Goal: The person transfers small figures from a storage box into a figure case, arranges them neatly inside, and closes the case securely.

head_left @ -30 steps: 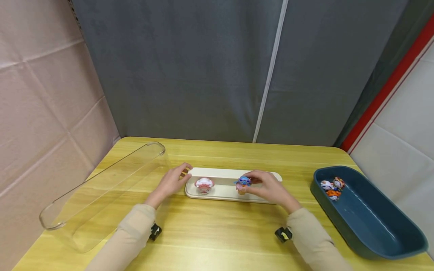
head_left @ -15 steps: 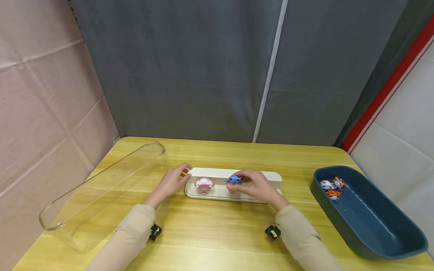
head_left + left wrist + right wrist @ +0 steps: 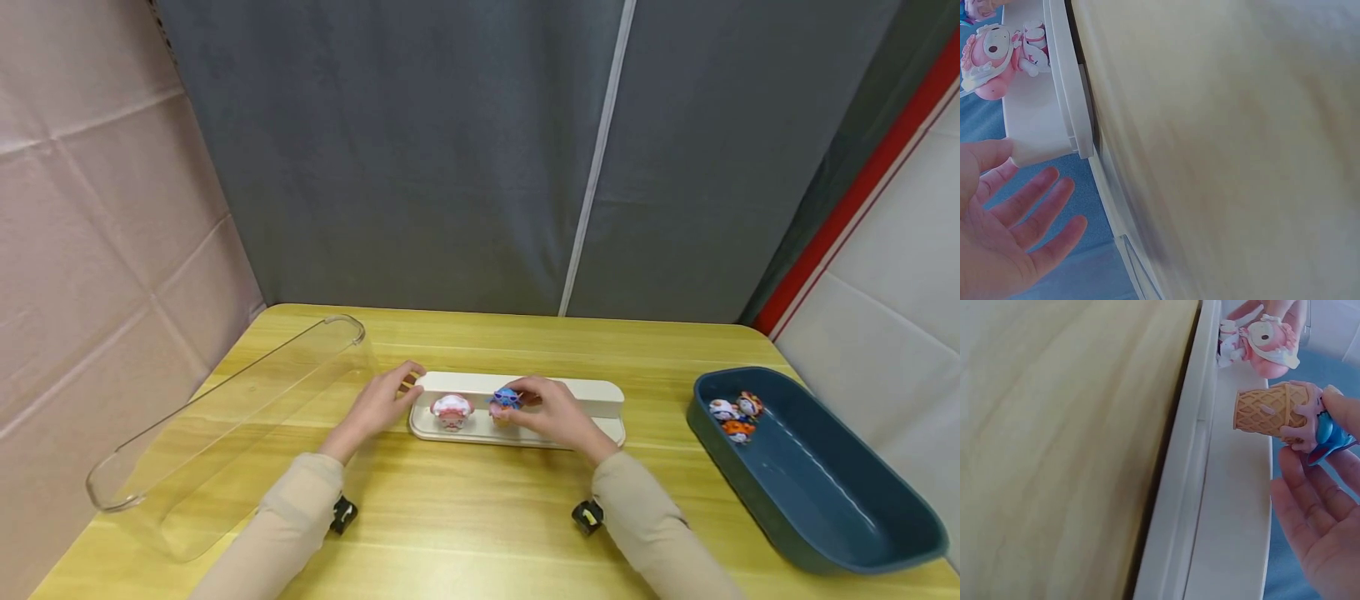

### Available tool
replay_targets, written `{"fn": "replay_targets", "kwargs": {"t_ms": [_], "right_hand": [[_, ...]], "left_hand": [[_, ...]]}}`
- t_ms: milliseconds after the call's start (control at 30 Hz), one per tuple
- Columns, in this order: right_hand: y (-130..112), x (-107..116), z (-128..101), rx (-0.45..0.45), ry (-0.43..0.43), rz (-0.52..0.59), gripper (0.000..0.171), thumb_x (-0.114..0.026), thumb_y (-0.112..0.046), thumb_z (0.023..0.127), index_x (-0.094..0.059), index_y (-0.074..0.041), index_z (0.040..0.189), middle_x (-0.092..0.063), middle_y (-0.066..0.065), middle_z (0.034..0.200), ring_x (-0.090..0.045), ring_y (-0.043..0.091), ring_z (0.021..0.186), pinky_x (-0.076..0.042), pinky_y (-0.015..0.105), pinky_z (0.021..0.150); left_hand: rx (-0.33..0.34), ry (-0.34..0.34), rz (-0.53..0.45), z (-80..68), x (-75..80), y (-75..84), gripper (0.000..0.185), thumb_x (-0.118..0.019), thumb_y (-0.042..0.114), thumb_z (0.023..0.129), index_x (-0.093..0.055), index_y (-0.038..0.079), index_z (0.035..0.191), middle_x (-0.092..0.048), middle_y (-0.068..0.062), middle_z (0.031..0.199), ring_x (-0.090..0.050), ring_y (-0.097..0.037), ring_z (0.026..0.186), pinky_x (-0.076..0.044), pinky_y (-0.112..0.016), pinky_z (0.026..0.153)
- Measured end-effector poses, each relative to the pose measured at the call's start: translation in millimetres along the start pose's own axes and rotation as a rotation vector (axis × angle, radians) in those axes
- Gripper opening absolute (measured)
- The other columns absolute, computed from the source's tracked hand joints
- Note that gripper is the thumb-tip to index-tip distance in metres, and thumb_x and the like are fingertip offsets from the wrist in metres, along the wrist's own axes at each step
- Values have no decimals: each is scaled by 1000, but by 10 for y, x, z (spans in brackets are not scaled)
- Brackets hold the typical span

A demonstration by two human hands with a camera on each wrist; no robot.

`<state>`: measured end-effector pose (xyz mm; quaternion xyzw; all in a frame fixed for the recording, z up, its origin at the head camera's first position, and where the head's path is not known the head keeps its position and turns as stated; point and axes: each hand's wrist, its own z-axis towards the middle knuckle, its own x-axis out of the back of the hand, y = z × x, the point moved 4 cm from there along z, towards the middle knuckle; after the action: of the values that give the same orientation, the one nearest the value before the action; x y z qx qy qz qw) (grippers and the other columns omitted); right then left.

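A long white display base with a raised back step lies on the table. My left hand touches the base's left end; in the left wrist view, thumb and index finger meet its corner while the other fingers spread loosely. On the base near that end stands a pink figurine with a white hood. My right hand pinches a blue figurine with sunglasses, sitting in an ice cream cone. The right wrist view shows its waffle cone close over the base, beside the pink figurine.
A clear plastic cover lies on the table at the left. At the right stands a deep dark-blue tub with several small figurines at its far end. A grey curtain hangs behind the table.
My right hand has moved left along the base with the blue figurine, bringing it nearer the pink one. The left hand has stayed in place.
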<state>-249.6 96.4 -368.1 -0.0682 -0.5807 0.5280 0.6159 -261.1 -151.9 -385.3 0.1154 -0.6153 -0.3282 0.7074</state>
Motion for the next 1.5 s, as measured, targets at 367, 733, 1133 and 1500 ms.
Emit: {"fn": "replay_targets", "kwargs": {"t_ms": [367, 733, 1133, 1500], "right_hand": [[31, -85, 5, 10, 44, -27, 27, -71, -23, 75, -64, -8, 97, -57, -4, 85, -55, 10, 79, -49, 25, 72], [46, -138, 13, 5, 55, -51, 28, -72, -18, 75, -63, -5, 98, -54, -3, 87, -52, 10, 78, -48, 22, 71], [31, -129, 20, 0, 47, -111, 29, -73, -17, 73, -64, -7, 98, -53, -5, 86, -51, 9, 77, -47, 22, 71], [-6, -146, 18, -5, 43, -171, 31, -73, -26, 72, -64, -12, 99, -52, -8, 84, -50, 7, 76, -46, 24, 69]], "left_hand": [[-4, 2, 1, 15, -5, -7, 21, -55, 17, 88, -54, 12, 109, -60, -13, 102, -58, -24, 90, -46, -41, 78], [-10, 3, -1, 12, -7, -4, 21, -55, 16, 88, -54, 11, 109, -60, -13, 101, -58, -25, 89, -46, -42, 78], [-4, -8, -5, 1, -5, 13, 22, -55, 16, 88, -54, 11, 109, -60, -13, 102, -57, -26, 91, -46, -43, 78], [-5, -2, -9, 0, -16, -16, 22, -55, 16, 88, -54, 11, 109, -60, -13, 102, -57, -25, 90, -46, -43, 79]]}}
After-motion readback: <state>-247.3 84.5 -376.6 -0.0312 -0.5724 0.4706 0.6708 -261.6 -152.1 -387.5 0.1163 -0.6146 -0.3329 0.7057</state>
